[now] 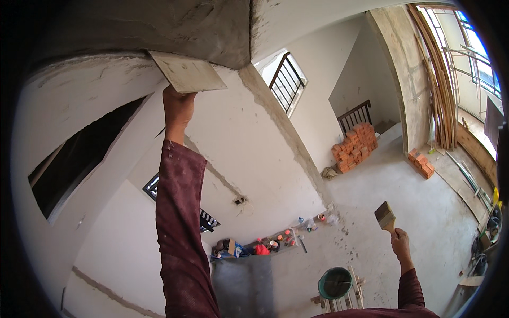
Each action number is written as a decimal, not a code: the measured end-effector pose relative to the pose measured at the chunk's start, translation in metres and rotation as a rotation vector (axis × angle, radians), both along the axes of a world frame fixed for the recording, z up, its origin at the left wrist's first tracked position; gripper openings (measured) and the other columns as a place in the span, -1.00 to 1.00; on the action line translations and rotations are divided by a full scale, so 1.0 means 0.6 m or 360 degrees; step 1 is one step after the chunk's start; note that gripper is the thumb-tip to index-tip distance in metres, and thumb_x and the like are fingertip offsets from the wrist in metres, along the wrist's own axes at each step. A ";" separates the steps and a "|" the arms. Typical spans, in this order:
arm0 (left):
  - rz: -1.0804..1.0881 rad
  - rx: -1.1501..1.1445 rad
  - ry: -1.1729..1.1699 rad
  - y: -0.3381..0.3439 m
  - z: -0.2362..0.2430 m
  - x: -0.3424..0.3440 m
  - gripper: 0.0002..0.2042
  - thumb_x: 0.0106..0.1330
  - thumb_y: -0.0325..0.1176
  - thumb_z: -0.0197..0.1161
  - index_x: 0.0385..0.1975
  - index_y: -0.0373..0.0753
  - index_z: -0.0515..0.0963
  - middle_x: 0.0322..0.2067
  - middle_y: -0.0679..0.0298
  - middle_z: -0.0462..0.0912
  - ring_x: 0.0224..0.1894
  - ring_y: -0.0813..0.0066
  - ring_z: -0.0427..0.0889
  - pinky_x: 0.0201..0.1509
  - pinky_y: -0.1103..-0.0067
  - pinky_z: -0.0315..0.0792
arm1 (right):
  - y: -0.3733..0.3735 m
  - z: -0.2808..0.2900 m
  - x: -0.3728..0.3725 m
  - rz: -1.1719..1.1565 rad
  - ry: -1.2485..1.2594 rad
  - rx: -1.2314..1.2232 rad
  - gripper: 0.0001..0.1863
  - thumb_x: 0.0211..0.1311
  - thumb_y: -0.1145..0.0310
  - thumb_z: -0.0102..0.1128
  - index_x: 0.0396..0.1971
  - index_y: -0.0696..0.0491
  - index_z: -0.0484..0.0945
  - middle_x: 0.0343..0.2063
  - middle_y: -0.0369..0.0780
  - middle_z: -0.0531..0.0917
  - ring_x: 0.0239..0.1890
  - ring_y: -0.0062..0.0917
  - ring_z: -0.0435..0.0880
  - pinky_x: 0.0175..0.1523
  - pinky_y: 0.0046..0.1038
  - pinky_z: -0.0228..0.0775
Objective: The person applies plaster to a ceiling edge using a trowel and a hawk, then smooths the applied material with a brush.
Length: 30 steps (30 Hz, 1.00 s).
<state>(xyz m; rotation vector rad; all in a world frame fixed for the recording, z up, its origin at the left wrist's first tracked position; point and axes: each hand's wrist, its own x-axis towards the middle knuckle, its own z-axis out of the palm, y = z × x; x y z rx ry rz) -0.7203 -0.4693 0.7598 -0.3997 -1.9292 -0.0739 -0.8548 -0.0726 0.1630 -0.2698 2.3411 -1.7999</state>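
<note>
Brush (wide) in right grip

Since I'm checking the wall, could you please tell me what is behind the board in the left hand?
Past the board, a dark grey surface shows above and pale wall below; the part directly behind it is covered.

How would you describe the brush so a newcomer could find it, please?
Find the grey floor at right. Against it, above and right of the green bucket, the right grip holds the brush: wide, flat, the only bristled thing nearby.
</note>
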 end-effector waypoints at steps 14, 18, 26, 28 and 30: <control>0.0595 0.0515 -0.0521 0.004 -0.409 0.402 -0.55 0.24 -0.33 0.21 0.14 -0.23 0.37 0.14 0.14 0.42 0.19 0.17 0.36 0.24 0.33 0.24 | -0.071 0.063 0.194 0.0599 0.0162 -0.0282 -0.84 0.20 0.41 0.01 -0.39 0.22 0.46 -0.68 -0.19 0.42 -0.60 -0.52 0.38 -0.47 -0.40 0.24; -0.0743 0.1941 -0.0294 0.060 -0.558 0.470 -0.56 0.28 -0.41 0.17 0.16 -0.21 0.30 0.09 0.27 0.45 0.10 0.35 0.45 0.16 0.42 0.36 | -0.081 0.119 0.289 0.0907 -0.0156 -0.0545 -0.75 0.32 0.30 -0.04 -0.47 0.16 0.40 -0.68 -0.41 0.33 -0.62 -0.72 0.27 -0.53 -0.59 0.10; -0.1068 0.2913 0.0034 0.151 -0.791 0.708 -0.64 0.31 -0.43 0.13 0.10 -0.24 0.34 0.06 0.20 0.47 0.03 0.32 0.53 0.11 0.40 0.46 | -0.098 0.152 0.453 0.1365 -0.0645 -0.0503 -0.76 0.33 0.29 0.00 -0.31 0.18 0.47 -0.65 -0.40 0.33 -0.64 -0.76 0.21 -0.56 -0.65 0.04; -0.1020 0.2952 0.0114 0.155 -0.868 0.739 -0.66 0.30 -0.42 0.15 0.06 -0.27 0.38 0.03 0.20 0.50 0.02 0.32 0.53 0.11 0.42 0.47 | -0.104 0.131 0.488 0.1367 -0.0310 -0.0282 -0.77 0.28 0.35 0.05 -0.19 0.21 0.49 -0.62 -0.30 0.41 -0.62 -0.68 0.31 -0.52 -0.59 0.16; -0.0859 0.2990 0.0169 0.173 -0.904 0.768 -0.72 0.30 -0.39 0.16 -0.02 -0.28 0.42 -0.05 0.24 0.54 0.00 0.37 0.54 0.09 0.44 0.47 | -0.114 0.101 0.526 0.1347 0.0366 0.0024 -0.71 0.21 0.43 0.11 -0.09 0.22 0.48 -0.57 -0.19 0.51 -0.58 -0.56 0.43 -0.46 -0.50 0.29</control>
